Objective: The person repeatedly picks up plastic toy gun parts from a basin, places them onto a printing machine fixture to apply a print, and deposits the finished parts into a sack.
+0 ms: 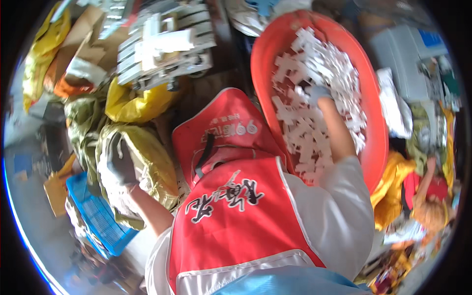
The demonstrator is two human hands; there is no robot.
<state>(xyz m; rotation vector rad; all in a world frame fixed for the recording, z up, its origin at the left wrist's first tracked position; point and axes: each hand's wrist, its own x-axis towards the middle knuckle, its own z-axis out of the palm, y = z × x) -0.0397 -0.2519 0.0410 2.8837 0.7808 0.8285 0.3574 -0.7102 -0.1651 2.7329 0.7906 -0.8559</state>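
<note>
So the right hand (319,94), in a grey glove, is buried in the white parts (319,73) that fill the orange tub (260,64) in the upper right of the frame. The fingers are down among the pieces, so I can't tell whether they're pinching one or just resting on the heap. The parts look like small flat cross-shaped plastic bits, piled from the top of the tub down to its lower rim.

The left hand (119,160) is over on the left of the frame, also in a grey glove, fingers loosely spread and laid flat on the mouth of a yellow-green sack (157,167). It isn't gripping anything that I can see, just pressing on the fabric.

Between the two arms sits the person's red apron (231,206) with white sleeves, filling the bottom middle.

Just below the sack, lower left, there's a blue crate (103,221). Above the sack lies a yellow bag (132,105), and above that, top middle, a grey rack (167,44) with white blocks stacked on it. Far upper right there's a grey box (403,64), and lower right a lump of yellow cloth (393,187) just beside the tub's rim.
</note>
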